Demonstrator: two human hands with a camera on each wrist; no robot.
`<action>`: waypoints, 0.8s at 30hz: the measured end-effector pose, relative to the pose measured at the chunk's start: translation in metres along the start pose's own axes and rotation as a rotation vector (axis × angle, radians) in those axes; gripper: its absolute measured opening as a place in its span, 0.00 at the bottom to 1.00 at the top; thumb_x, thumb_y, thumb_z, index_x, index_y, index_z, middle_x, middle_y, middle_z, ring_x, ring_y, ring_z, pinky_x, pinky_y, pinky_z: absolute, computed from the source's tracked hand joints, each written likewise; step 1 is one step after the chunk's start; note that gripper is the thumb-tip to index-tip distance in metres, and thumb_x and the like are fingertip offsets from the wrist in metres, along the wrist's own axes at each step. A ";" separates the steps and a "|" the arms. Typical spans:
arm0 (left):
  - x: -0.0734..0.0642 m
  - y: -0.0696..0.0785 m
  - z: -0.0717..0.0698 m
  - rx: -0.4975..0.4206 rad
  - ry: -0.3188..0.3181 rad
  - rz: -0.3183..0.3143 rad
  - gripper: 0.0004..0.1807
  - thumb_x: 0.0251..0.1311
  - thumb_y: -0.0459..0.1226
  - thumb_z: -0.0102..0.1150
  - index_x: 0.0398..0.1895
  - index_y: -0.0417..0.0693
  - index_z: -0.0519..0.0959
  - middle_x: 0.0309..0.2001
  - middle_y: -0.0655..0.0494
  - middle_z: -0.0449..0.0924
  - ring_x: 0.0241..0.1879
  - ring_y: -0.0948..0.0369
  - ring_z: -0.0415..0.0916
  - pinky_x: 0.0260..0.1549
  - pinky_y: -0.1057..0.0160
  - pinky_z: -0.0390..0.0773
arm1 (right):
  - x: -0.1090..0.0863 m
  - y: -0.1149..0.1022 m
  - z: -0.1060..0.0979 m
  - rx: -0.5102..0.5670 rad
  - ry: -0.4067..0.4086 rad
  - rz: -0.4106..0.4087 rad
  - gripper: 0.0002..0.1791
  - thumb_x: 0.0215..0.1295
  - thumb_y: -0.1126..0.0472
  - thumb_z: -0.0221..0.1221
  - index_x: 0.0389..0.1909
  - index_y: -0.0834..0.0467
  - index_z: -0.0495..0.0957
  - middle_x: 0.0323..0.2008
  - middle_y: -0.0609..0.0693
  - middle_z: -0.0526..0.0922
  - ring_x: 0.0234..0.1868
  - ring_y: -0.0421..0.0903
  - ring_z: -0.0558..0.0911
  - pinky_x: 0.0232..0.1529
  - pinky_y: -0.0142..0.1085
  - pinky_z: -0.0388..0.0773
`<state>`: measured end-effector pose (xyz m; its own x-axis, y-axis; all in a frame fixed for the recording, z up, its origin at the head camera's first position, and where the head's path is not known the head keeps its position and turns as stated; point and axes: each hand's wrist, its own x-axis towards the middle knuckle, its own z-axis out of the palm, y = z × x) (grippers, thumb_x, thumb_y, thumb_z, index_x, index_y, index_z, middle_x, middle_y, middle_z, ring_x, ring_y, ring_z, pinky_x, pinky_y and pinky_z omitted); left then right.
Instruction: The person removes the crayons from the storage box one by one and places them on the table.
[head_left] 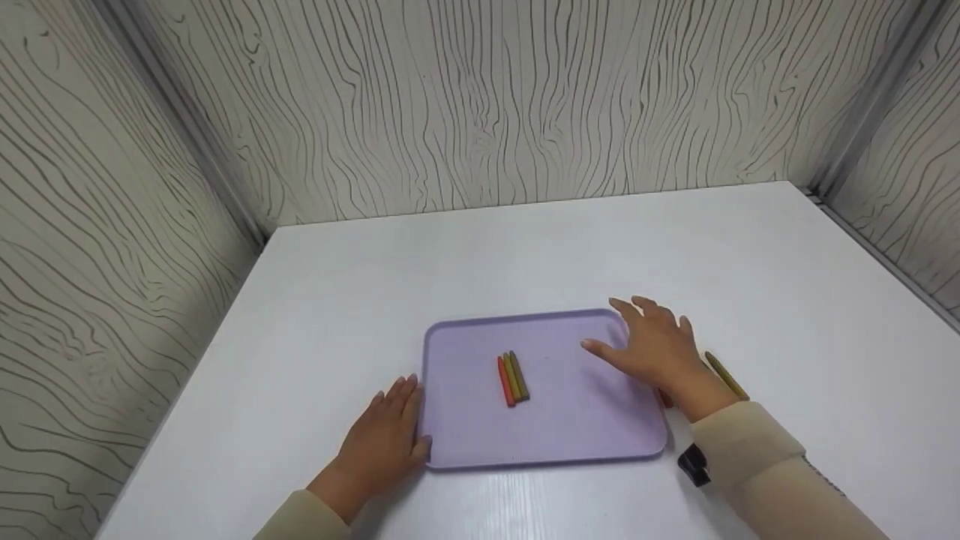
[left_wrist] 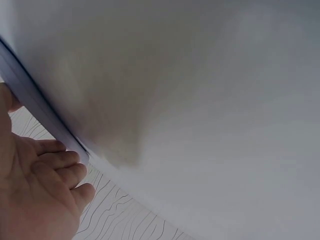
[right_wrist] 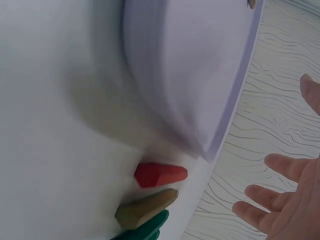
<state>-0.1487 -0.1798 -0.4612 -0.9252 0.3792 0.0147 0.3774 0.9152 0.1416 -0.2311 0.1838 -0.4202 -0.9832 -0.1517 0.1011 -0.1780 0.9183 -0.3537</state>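
Note:
A light purple tray (head_left: 555, 442) lies on the white table with three crayons side by side near its middle: a red crayon (head_left: 505, 382), an olive crayon (head_left: 512, 379) and a brownish crayon (head_left: 520, 375). Against the tray's left edge rests my left hand (head_left: 382, 442), fingers extended and thumb at the near corner. My right hand (head_left: 652, 341) hovers over the tray's right edge, fingers spread, holding nothing. Beyond that edge, partly hidden by the hand in the head view, lie another red crayon (right_wrist: 160, 174), a brownish crayon (right_wrist: 146, 209) and green crayons (right_wrist: 145, 230).
The white table (head_left: 525, 255) extends around the tray on all sides. Wood-grain patterned panels (head_left: 487, 105) stand behind it and at both sides, joined by grey metal posts (head_left: 187, 120). A small black object (head_left: 694, 465) sits at the right sleeve's cuff.

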 end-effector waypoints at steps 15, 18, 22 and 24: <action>-0.001 0.002 -0.003 0.007 -0.030 -0.005 0.36 0.64 0.46 0.48 0.68 0.30 0.59 0.70 0.39 0.57 0.70 0.45 0.51 0.66 0.46 0.53 | 0.007 -0.038 0.028 -0.006 -0.025 -0.077 0.45 0.56 0.31 0.57 0.66 0.59 0.67 0.64 0.65 0.65 0.65 0.65 0.62 0.60 0.68 0.51; -0.001 0.003 -0.004 0.010 -0.026 -0.005 0.36 0.63 0.46 0.49 0.68 0.29 0.59 0.70 0.39 0.57 0.70 0.45 0.51 0.66 0.46 0.54 | 0.008 -0.044 0.032 -0.024 -0.040 -0.085 0.45 0.56 0.30 0.56 0.66 0.58 0.67 0.64 0.64 0.66 0.65 0.63 0.62 0.61 0.67 0.52; -0.001 0.003 -0.004 0.017 -0.012 0.007 0.36 0.63 0.45 0.49 0.67 0.29 0.60 0.69 0.39 0.58 0.69 0.45 0.53 0.65 0.46 0.55 | 0.009 -0.052 0.037 -0.046 -0.065 -0.099 0.45 0.56 0.31 0.56 0.67 0.57 0.66 0.65 0.62 0.65 0.65 0.62 0.63 0.62 0.66 0.52; -0.001 0.002 -0.004 0.023 -0.006 0.013 0.36 0.63 0.45 0.49 0.67 0.29 0.60 0.69 0.39 0.58 0.69 0.45 0.53 0.65 0.46 0.56 | 0.010 -0.055 0.039 -0.053 -0.075 -0.107 0.45 0.56 0.31 0.56 0.67 0.57 0.66 0.65 0.62 0.65 0.64 0.63 0.64 0.62 0.65 0.53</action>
<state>-0.1468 -0.1787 -0.4570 -0.9201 0.3916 0.0102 0.3900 0.9132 0.1184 -0.2327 0.1170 -0.4361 -0.9593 -0.2748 0.0650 -0.2815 0.9131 -0.2950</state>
